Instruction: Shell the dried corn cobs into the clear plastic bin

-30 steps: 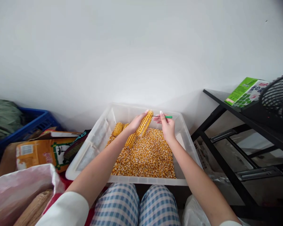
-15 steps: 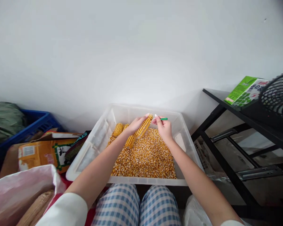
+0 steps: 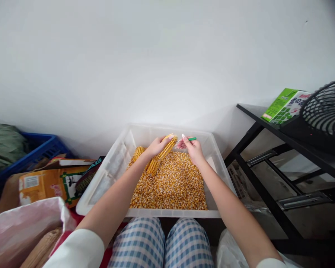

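Note:
My left hand [image 3: 157, 146] is wrapped round a dried corn cob [image 3: 168, 147], tilted with its tip up and to the right. Close to that tip, my right hand [image 3: 193, 147] grips a small tool with a green handle [image 3: 192, 139]; its working end is too small to make out. Both hands are above a translucent plastic bin [image 3: 120, 149], which holds a heap of loose corn kernels [image 3: 173, 186]. Another cob [image 3: 153, 167] lies on the kernels under my left hand, and more cobs [image 3: 139, 152] rest at the bin's left side, partly hidden by my arm.
On the right stands a black frame table [image 3: 264, 124] with a green-and-white box [image 3: 284, 106] and a black fan [image 3: 328, 108]. To the left are a blue crate [image 3: 41, 149], an orange package [image 3: 41, 184] and a white sack [image 3: 30, 212] with bare cobs inside.
The held cob has rolled or shifted slightly in my left hand, and a small gap now shows between its tip and my right hand. The whole view has shifted a little.

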A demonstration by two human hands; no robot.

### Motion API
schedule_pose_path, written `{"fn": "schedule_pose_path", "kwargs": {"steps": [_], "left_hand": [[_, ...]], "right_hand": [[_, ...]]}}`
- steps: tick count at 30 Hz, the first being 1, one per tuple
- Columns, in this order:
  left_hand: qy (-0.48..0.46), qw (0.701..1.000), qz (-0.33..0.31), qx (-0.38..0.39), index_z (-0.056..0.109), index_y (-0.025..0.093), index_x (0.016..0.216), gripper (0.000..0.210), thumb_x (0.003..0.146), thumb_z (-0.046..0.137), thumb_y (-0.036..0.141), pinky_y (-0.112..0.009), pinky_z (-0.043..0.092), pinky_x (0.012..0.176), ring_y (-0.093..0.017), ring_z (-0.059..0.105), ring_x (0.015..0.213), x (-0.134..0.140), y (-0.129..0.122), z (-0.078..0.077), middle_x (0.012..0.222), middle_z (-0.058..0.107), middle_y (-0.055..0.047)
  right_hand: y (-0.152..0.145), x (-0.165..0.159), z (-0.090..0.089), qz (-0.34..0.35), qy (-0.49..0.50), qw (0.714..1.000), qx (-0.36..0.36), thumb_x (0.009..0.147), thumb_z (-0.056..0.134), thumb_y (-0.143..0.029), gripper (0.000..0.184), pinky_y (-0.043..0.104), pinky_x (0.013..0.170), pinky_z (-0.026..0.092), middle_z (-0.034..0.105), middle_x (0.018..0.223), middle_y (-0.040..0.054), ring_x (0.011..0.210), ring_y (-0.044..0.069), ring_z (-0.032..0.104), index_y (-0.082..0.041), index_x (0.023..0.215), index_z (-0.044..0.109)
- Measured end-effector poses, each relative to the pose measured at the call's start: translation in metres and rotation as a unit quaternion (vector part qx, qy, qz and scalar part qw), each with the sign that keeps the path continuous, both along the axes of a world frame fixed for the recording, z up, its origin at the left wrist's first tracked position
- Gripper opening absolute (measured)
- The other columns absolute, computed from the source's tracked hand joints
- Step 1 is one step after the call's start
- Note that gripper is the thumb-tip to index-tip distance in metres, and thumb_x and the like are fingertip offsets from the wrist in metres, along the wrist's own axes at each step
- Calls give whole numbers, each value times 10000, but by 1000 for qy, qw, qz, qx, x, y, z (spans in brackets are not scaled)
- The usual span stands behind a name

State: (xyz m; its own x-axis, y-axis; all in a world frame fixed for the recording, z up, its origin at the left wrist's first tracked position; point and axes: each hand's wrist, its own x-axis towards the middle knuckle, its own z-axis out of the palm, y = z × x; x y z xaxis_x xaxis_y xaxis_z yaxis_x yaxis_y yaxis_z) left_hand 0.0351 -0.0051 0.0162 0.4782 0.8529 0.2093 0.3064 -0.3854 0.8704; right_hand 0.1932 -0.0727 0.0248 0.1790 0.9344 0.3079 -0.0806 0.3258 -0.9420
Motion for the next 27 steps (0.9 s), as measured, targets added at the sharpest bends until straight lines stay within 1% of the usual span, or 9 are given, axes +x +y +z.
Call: {"fn": "schedule_pose_path", "kwargs": {"steps": [4, 7, 9, 12, 15, 18, 21, 24, 27], "left_hand": [[8, 999, -19, 27, 651, 151, 902, 483, 742, 423, 545, -287, 415, 735, -230, 569, 833, -3, -4, 3, 863, 656, -29], [21, 999, -33, 23, 662, 147, 857, 456, 703, 481, 536, -293, 415, 752, -240, 565, 830, -3, -8, 3, 817, 663, -29], [24, 999, -30, 13, 664, 142, 834, 459, 693, 488, 542, -296, 416, 756, -243, 563, 831, -1, -8, 2, 799, 664, -27], [9, 999, -30, -12, 654, 129, 878, 511, 717, 440, 563, -308, 415, 773, -242, 562, 853, 2, -6, -1, 853, 662, -29], [-14, 998, -33, -50, 641, 104, 910, 565, 737, 390, 580, -323, 411, 794, -248, 555, 890, 4, -2, -2, 917, 654, -51], [-35, 997, -38, -61, 638, 100, 933, 570, 746, 381, 573, -322, 394, 827, -244, 548, 915, 5, 0, -2, 958, 648, -64], [-42, 996, -37, -70, 631, 98, 970, 585, 748, 373, 573, -327, 394, 832, -246, 549, 912, 5, 0, -1, 951, 649, -68], [-30, 998, -28, -54, 633, 95, 962, 595, 749, 360, 579, -331, 395, 829, -254, 548, 918, 5, -2, -1, 942, 650, -67], [0, 999, -34, -11, 639, 111, 938, 572, 751, 360, 575, -318, 396, 819, -248, 548, 916, 4, -5, -1, 922, 654, -44]], "right_hand": [[2, 2, -6, 24, 20, 999, -35, 706, 544, -520, 375, 242, 524, 492, 647, 588, 31, 505, 126, 601, -151, 680, 602], [5, 6, -12, 55, 18, 996, -75, 691, 561, -525, 376, 235, 476, 481, 634, 539, 23, 462, 129, 589, -152, 656, 595], [6, 8, -13, 55, 14, 995, -84, 691, 566, -518, 373, 230, 453, 472, 626, 517, 22, 439, 127, 582, -149, 645, 595], [6, 8, -11, 16, 28, 998, -60, 702, 556, -516, 378, 233, 462, 476, 629, 525, 27, 441, 126, 586, -144, 642, 592], [5, 4, -8, -18, 32, 999, -32, 695, 558, -521, 380, 239, 498, 488, 646, 568, 35, 483, 132, 605, -144, 672, 599], [3, -1, -7, -35, 12, 999, -23, 703, 543, -528, 388, 235, 508, 487, 659, 601, 44, 512, 135, 616, -144, 696, 604], [2, -6, -8, -40, 8, 999, -23, 718, 530, -518, 380, 232, 515, 486, 661, 612, 45, 525, 132, 618, -146, 708, 605], [2, -7, -11, -37, 26, 999, -21, 729, 533, -495, 358, 231, 524, 487, 653, 605, 39, 527, 128, 616, -145, 714, 606], [3, -6, -14, -19, 35, 999, -30, 722, 550, -482, 343, 220, 502, 475, 639, 580, 29, 500, 119, 601, -144, 696, 597]]}}
